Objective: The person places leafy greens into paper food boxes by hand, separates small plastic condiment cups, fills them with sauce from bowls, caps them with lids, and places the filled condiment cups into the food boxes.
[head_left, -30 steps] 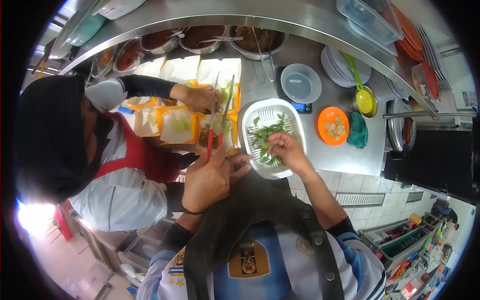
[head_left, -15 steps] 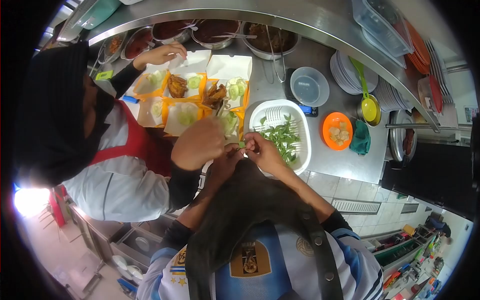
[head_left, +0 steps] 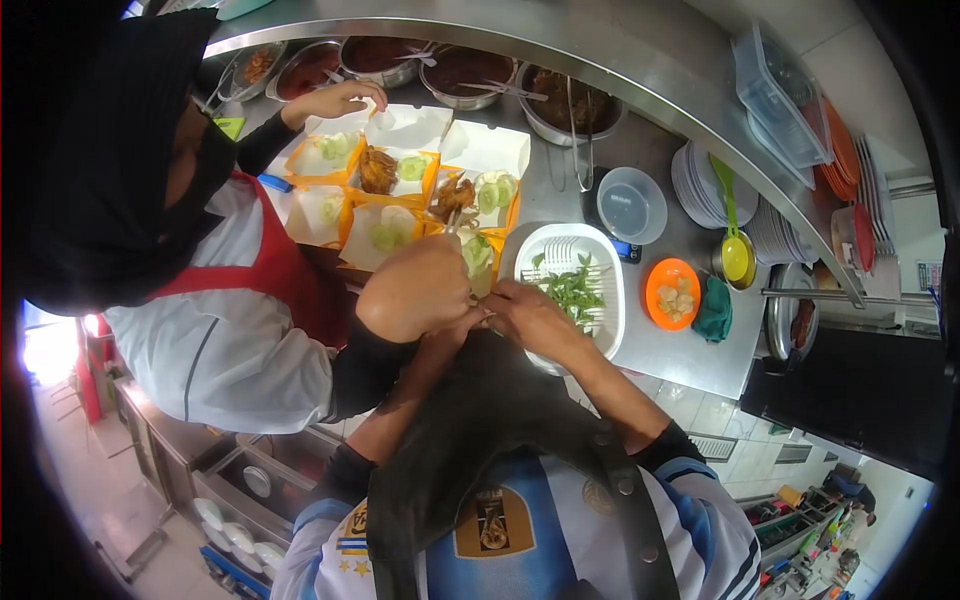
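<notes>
My right hand (head_left: 530,318) is closed, its fingertips pinched on something too small to make out, at the left edge of a white basket (head_left: 618,300) of green leaves (head_left: 575,292). Against it is my left hand (head_left: 455,328), closed too, and partly hidden behind a co-worker's fist (head_left: 420,290). What my left fingers hold cannot be seen. Just beyond both hands, open orange-and-white boxes hold sliced cucumber (head_left: 391,236) and fried pieces (head_left: 378,170). The co-worker's other hand (head_left: 345,98) rests over the back boxes.
Pots of sauce (head_left: 468,75) line the back under a metal shelf. To the right are a clear tub (head_left: 632,205) on a scale, an orange plate (head_left: 672,294), a green cloth (head_left: 713,310) and stacked plates (head_left: 700,185). A co-worker (head_left: 250,310) stands close on the left.
My right hand has left the basket and come to my left hand. The co-worker's near hand has moved over the front boxes, and the other has reached to the back boxes.
</notes>
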A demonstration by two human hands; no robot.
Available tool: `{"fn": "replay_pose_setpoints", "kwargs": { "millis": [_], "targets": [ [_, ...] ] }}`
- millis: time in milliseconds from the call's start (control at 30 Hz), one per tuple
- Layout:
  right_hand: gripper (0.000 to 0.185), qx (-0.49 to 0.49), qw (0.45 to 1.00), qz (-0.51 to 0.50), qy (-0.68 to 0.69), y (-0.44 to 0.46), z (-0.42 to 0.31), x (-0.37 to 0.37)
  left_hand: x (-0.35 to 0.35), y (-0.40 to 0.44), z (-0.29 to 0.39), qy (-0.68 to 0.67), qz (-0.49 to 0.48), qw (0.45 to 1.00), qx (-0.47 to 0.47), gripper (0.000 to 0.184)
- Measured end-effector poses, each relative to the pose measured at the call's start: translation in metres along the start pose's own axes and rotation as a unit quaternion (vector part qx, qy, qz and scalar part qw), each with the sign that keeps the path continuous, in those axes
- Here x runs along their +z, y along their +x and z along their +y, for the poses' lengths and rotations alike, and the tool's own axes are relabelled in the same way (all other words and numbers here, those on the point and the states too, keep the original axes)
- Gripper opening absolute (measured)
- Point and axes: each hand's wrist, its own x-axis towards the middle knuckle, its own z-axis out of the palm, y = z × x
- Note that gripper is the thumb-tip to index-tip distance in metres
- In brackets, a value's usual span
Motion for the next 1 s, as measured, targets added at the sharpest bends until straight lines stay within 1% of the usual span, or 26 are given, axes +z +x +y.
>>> {"fn": "replay_pose_setpoints", "kwargs": {
  "millis": [33,67,100,133,167,200,233,300,333,400,433,500,533,567,600,667,700,767,800,867,900,933,967,1000],
  "targets": [
    [0.029,-0.003,1.000,-0.001,-0.002,0.000,0.000,0.003,-0.005,-0.001,-0.005,-0.001,0.002,1.000,0.002,0.038],
    [0.027,0.020,1.000,0.009,0.019,-0.001,-0.002,0.006,-0.009,-0.002,-0.010,0.125,-0.012,0.992,0.018,0.038],
    [0.025,0.044,0.998,0.019,0.040,0.000,-0.003,0.007,-0.012,0.000,-0.016,0.249,-0.028,0.968,0.032,0.037],
    [0.025,0.044,0.998,0.020,0.038,0.001,-0.001,0.008,-0.012,0.003,-0.022,0.249,-0.028,0.968,0.034,0.037],
    [0.023,0.056,0.997,0.048,0.035,0.001,0.001,0.008,-0.012,0.006,-0.027,0.136,0.004,0.990,0.031,0.039],
    [0.020,0.070,0.994,0.076,0.031,0.003,0.002,0.008,-0.011,0.008,-0.020,0.021,0.035,0.999,0.027,0.040],
    [0.020,0.071,0.994,0.078,0.030,0.004,0.003,0.005,-0.010,0.009,-0.012,0.021,0.033,0.999,0.027,0.040],
    [0.015,0.059,0.994,0.079,0.041,0.007,0.006,-0.003,-0.004,0.008,0.011,-0.093,0.004,0.995,-0.021,0.046],
    [0.015,0.059,0.994,0.078,0.039,0.009,0.010,-0.006,-0.001,0.006,0.022,-0.094,0.005,0.995,-0.019,0.046],
    [0.013,0.024,0.998,0.048,0.029,0.017,0.021,-0.014,0.001,0.000,0.038,-0.174,0.024,0.984,-0.014,0.050],
    [0.013,0.021,0.998,0.047,0.028,0.023,0.025,-0.021,-0.003,-0.002,0.045,-0.175,0.026,0.984,-0.011,0.050],
    [0.012,0.144,0.983,0.068,0.090,0.038,0.033,-0.035,-0.013,-0.007,0.053,-0.112,0.024,0.990,-0.079,0.046],
    [0.010,0.137,0.979,0.132,0.078,0.050,0.049,-0.035,-0.016,-0.009,0.048,-0.113,0.026,0.990,-0.078,0.046],
    [0.010,0.173,0.966,0.163,0.101,0.062,0.064,-0.036,-0.018,-0.010,0.038,-0.113,0.041,0.990,-0.077,0.044],
    [0.010,0.173,0.967,0.162,0.098,0.075,0.079,-0.036,-0.020,-0.012,0.029,-0.113,0.057,0.989,-0.075,0.042],
    [0.008,0.080,0.967,0.243,0.000,0.100,0.104,-0.033,-0.025,-0.015,0.015,-0.110,0.054,0.990,-0.067,0.040],
    [0.008,0.079,0.967,0.242,-0.003,0.108,0.108,-0.031,-0.028,-0.016,0.014,-0.106,0.052,0.991,-0.061,0.037],
    [0.010,0.136,0.962,0.217,-0.093,0.122,0.113,-0.025,-0.033,-0.017,0.013,-0.108,0.059,0.990,-0.066,0.036],
    [0.010,0.137,0.962,0.216,-0.096,0.127,0.114,-0.024,-0.036,-0.018,0.013,-0.108,0.066,0.989,-0.074,0.034],
    [0.013,0.199,0.950,0.154,-0.183,0.132,0.119,-0.019,-0.043,-0.017,0.011,-0.110,0.070,0.989,-0.069,0.033],
    [0.013,0.210,0.949,0.150,-0.181,0.134,0.120,-0.016,-0.046,-0.018,0.008,-0.109,0.073,0.989,-0.068,0.032],
    [0.012,0.193,0.947,0.133,-0.220,0.136,0.119,-0.016,-0.049,-0.018,0.003,-0.112,0.063,0.988,-0.080,0.032],
    [0.013,0.179,0.942,0.115,-0.258,0.135,0.118,-0.016,-0.052,-0.016,-0.002,-0.121,0.070,0.989,-0.053,0.031],
    [0.016,0.207,0.925,0.048,-0.317,0.136,0.114,-0.019,-0.051,-0.016,-0.006,-0.130,0.077,0.988,-0.026,0.030]
  ]
}}
